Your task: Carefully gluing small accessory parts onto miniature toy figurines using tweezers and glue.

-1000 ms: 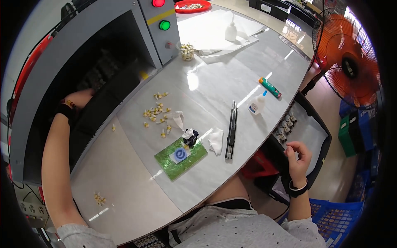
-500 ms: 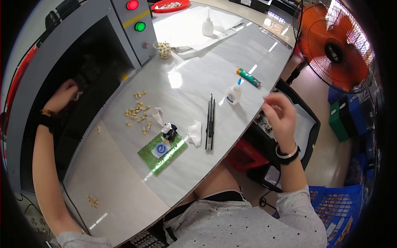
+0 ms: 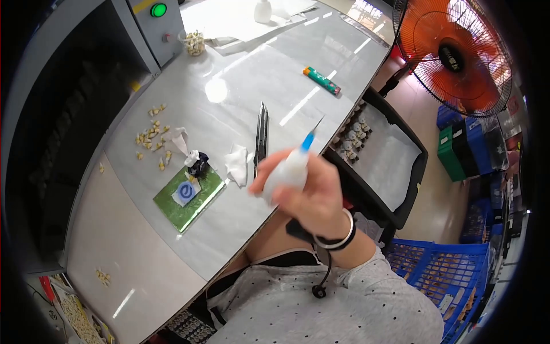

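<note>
In the head view, a person's right hand (image 3: 312, 195) grips a white bottle (image 3: 288, 176), fingers and thumb wrapped around its body, at the edge of a pale table (image 3: 275, 74). The bottle's blue cap (image 3: 308, 142) and thin needle tilt up and to the right. The left hand is out of frame, its grip impossible to tell. Nearby on the tabletop lie a black tool (image 3: 262, 129), a tissue (image 3: 236, 164) and a green pad (image 3: 175, 213); figurines (image 3: 355, 135) line a black tray (image 3: 408, 203) at right.
</note>
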Available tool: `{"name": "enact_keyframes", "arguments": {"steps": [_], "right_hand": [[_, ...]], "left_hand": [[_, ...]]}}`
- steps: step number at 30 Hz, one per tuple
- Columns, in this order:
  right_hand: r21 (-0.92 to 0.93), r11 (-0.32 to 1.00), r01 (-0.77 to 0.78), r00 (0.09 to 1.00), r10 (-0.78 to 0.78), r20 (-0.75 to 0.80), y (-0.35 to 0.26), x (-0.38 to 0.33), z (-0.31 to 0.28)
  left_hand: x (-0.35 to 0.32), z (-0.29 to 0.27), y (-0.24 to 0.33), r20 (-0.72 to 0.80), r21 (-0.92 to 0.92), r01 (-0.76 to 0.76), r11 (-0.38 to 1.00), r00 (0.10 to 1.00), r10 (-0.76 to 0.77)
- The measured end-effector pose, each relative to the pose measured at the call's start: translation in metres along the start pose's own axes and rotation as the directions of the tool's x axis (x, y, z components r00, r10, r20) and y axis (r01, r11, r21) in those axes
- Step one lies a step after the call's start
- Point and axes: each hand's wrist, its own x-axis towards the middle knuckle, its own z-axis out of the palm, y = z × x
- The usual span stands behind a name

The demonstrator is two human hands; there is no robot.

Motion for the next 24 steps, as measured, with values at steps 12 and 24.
{"name": "enact_keyframes", "arguments": {"steps": [12, 24], "right_hand": [[0.266, 0.941, -0.207, 0.957, 0.139, 0.256, 0.01, -0.04, 0.04], [0.264, 0.933, -0.244, 0.97, 0.239, 0.051, 0.01, -0.052, 0.053]], "left_hand": [[0.011, 0.036, -0.122, -0.335, -0.942, -0.287, 0.173, 0.823, -0.46], [0.008, 0.036, -0.142, -0.362, -0.909, -0.24, 0.34, 0.858, -0.364]]}}
